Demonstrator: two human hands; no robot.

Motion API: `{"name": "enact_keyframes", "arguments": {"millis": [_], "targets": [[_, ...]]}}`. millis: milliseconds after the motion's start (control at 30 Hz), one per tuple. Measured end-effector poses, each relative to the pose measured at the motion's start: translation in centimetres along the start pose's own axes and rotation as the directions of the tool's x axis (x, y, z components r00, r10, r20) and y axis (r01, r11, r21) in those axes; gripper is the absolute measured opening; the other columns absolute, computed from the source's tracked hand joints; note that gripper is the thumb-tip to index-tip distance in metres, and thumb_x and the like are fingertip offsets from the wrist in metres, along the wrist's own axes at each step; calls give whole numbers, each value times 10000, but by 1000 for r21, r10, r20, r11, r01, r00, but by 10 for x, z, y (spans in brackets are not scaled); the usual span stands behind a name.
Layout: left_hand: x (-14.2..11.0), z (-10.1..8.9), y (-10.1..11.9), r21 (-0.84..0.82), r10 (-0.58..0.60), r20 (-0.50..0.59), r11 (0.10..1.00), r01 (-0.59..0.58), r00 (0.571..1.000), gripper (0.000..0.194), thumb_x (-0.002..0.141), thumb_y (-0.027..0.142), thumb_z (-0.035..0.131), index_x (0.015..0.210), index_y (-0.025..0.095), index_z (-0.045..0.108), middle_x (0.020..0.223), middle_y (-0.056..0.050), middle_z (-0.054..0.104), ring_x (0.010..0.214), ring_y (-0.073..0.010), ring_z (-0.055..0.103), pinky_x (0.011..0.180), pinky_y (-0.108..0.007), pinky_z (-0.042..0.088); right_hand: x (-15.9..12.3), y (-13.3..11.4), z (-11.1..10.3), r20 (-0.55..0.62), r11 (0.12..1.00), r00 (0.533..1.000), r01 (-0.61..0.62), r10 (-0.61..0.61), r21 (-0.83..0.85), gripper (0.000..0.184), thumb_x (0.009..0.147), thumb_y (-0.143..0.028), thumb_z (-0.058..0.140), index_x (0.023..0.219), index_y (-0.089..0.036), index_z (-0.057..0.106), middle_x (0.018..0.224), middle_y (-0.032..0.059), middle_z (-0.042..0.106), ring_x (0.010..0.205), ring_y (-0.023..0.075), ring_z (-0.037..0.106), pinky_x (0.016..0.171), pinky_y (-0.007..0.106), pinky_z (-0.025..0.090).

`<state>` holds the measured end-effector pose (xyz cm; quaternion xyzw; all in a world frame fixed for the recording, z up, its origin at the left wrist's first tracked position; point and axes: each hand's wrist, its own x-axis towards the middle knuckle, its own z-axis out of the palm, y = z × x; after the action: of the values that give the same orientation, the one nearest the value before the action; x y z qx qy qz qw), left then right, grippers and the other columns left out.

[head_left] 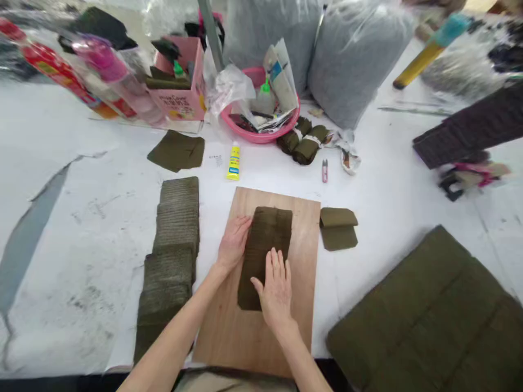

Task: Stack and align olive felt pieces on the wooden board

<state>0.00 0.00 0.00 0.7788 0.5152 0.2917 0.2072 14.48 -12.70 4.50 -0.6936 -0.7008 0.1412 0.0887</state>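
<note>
Fabric strip (261, 239), dk olive, lies on wood board (302, 305), approx ctr, in front of the person. L hand (235, 239) flat-ish along its L edge, fingers straight, prob. acting as side stop to keep edges in line; not clenched, thumb grip n/a to tell. R hand (278, 288) spread palm-down on near R part, nothing grasped, prob. pressing/smoothing. Board likely there as firm, flat base. Strip's long axis runs near-to-far, far end leaning slightly R, approx w/ board's long axis; faint ridges run crosswise. Near end has clipped corners; can't tell which end is "front". Overlapped pieces (175, 234) in a row L of board, folded piece (339, 237) just R, prob. kept w/in reach. Snips (324, 170) beyond board.
</note>
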Motion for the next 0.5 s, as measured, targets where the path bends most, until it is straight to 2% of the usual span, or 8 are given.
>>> {"name": "enact_keyframes", "arguments": {"millis": [100,200,300,500], "targets": [[1,-1,2,1,6,-6,1000,-6,1000,366,944,158,357,1266,192,528,1278,-98,566,1264,-211,462,1072,-482,409,23,11,11,-39,1000,999,-29,28,-2,675,935,-401,457,1472,-75,210,1531,142,228,1430,263,141,1151,492,168],[2,-1,4,1,10,-7,1000,-10,1000,374,939,146,355,1269,188,527,1283,-103,562,1266,-210,460,1075,-480,405,13,13,17,-53,998,997,-57,57,-2,680,939,-400,448,1478,-79,189,1523,153,245,1424,270,163,1139,500,195],[2,-1,3,0,15,-12,1000,-15,1000,375,935,139,361,1267,187,528,1281,-102,564,1264,-209,462,1076,-479,405,2,9,14,-65,996,993,-93,93,8,682,945,-414,425,1485,-89,166,1521,150,251,1422,266,172,1135,501,206],[1,-1,2,5,23,-6,1000,-23,1000,376,931,136,369,1270,179,526,1279,-106,566,1264,-210,463,1073,-478,408,33,14,8,-76,999,996,-35,36,21,666,941,-388,448,1483,-102,186,1526,142,242,1428,257,156,1144,496,191]]}}
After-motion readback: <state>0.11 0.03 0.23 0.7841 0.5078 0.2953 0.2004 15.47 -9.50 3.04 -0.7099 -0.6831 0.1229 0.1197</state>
